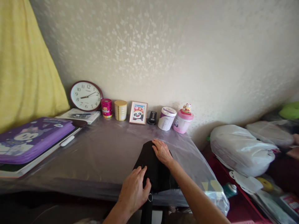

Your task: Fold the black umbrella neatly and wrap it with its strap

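Observation:
A black fabric bag point(150, 166) with a strap and a metal ring at its near end lies at the front edge of the covered table. On its left side, my left hand point(134, 188) has bent fingers and thumb closed on the fabric; any small part between them is hidden. My right hand point(163, 151) rests along the upper right of the bag, fingers stretched out and flat against it.
Along the wall stand a round clock point(86, 95), a pink can point(106, 108), a yellow-lidded tin point(121, 110), a framed panda picture point(138, 112) and two tubs. A purple case point(35, 140) lies left. White plastic bags point(240, 149) lie beyond the table's right edge.

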`<state>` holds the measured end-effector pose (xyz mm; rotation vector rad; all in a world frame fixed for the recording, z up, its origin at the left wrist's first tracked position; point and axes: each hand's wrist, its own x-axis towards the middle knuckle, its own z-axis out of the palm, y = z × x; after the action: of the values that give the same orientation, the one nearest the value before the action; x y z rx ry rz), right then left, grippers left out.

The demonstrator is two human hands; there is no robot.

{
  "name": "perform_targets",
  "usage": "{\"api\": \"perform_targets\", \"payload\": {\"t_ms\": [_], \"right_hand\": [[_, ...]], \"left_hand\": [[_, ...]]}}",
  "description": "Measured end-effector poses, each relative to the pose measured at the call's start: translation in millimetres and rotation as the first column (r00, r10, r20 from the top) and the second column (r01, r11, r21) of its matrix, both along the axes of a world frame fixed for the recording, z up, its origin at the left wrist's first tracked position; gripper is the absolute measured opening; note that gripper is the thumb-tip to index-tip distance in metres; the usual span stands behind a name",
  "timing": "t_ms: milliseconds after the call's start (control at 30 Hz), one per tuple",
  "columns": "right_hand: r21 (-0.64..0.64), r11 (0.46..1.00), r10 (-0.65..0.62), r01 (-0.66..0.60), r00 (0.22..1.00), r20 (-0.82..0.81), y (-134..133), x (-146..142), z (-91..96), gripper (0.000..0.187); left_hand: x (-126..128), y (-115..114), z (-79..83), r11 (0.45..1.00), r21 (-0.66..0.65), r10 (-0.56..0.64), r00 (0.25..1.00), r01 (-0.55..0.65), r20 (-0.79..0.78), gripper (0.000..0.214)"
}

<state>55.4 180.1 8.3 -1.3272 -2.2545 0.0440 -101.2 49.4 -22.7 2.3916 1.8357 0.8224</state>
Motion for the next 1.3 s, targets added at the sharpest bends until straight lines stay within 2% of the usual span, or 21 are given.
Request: {"api": "perform_targets", "payload": {"t_ms": [67, 133, 200, 267, 433, 533, 600, 667, 767, 900, 1000, 1100, 1167, 1200, 1267, 1300], "right_hand": [[0.023, 0.999, 0.041, -0.04, 0.998, -0.046, -8.9, 0.9, 7.0, 0.026], [0.025, 0.986, 0.167, -0.166, 0.984, -0.068, -23.1, 0.5, 11.9, 0.023], [0.003, 0.962, 0.274, -0.275, 0.961, -0.033, -36.9, -2.2, 13.1, 0.021], [-0.032, 0.946, 0.325, -0.324, 0.945, 0.033, -45.9, -6.3, 11.2, 0.02], [-0.123, 0.945, 0.318, -0.303, 0.939, 0.128, -50.6, -15.8, 7.7, 0.024], [-0.169, 0.943, 0.311, -0.286, 0.938, 0.15, -50.9, -20.2, 10.1, 0.023], [-0.213, 0.932, 0.331, -0.295, 0.929, 0.165, -50.3, -23.0, 11.3, 0.023], [-0.259, 0.912, 0.368, -0.319, 0.915, 0.166, -48.0, -25.2, 10.2, 0.024], [-0.285, 0.896, 0.386, -0.342, 0.916, 0.114, -42.6, -27.1, 4.0, 0.024], [-0.26, 0.898, 0.353, -0.354, 0.934, -0.055, -38.4, -27.0, -0.5, 0.026], [-0.238, 0.913, 0.263, -0.332, 0.924, -0.277, -35.8, -17.5, 6.6, 0.027], [-0.242, 0.96, 0.023, -0.144, 0.898, -0.44, -27.8, 8.7, 15.6, 0.027], [-0.273, 0.961, -0.158, 0.048, 0.903, -0.399, -20.8, 33.4, 17.2, 0.026], [-0.294, 0.942, -0.264, 0.164, 0.901, -0.345, -17.8, 45.9, 16.3, 0.025], [-0.359, 0.868, -0.434, 0.343, 0.876, -0.211, -14.2, 67.7, 12.3, 0.025], [-0.385, 0.839, -0.472, 0.384, 0.865, -0.167, -13.8, 75.9, 9.8, 0.025]], "left_hand": [[-0.7, 0.5, -2.8, 1.0, 0.0, 0.0, 1.0, 0.0, 0.014, 0.042], [-1.0, 1.2, -4.6, 1.0, -0.001, 0.006, 0.999, -0.006, 0.035, 0.042], [-1.4, 2.3, -4.7, 1.0, -0.004, 0.014, 0.998, -0.014, 0.061, 0.041], [-2.1, 3.7, -2.9, 1.0, -0.01, 0.018, 0.996, -0.017, 0.088, 0.038], [-6.6, 7.6, 4.9, 0.998, -0.053, 0.029, 0.991, -0.022, 0.133, 0.032], [-6.6, 7.3, 11.6, 0.995, 0.09, 0.027, 0.983, -0.044, 0.183, 0.022], [-3.6, 5.7, 15.9, 0.983, 0.184, -0.041, 0.976, 0.001, 0.216, 0.015], [0.6, 4.2, 17.8, 0.975, 0.211, -0.118, 0.966, 0.069, 0.229, 0.011], [5.8, 3.9, 14.2, 0.978, 0.175, -0.155, 0.956, 0.114, 0.247, 0.006], [6.9, 5.3, 6.5, 0.982, 0.124, -0.167, 0.953, 0.139, 0.253, 0.005], [5.4, 5.4, 5.6, 0.984, 0.106, -0.168, 0.957, 0.146, 0.237, 0.012], [4.1, 5.1, 6.4, 0.982, 0.116, -0.169, 0.964, 0.147, 0.206, 0.025], [3.6, 4.9, 7.0, 0.981, 0.119, -0.171, 0.968, 0.151, 0.184, 0.029], [3.6, 4.8, 7.4, 0.982, 0.115, -0.169, 0.97, 0.15, 0.177, 0.029], [3.7, 4.5, 8.4, 0.984, 0.097, -0.162, 0.972, 0.147, 0.173, 0.029], [3.8, 4.3, 8.9, 0.985, 0.087, -0.159, 0.972, 0.146, 0.174, 0.03]]}}
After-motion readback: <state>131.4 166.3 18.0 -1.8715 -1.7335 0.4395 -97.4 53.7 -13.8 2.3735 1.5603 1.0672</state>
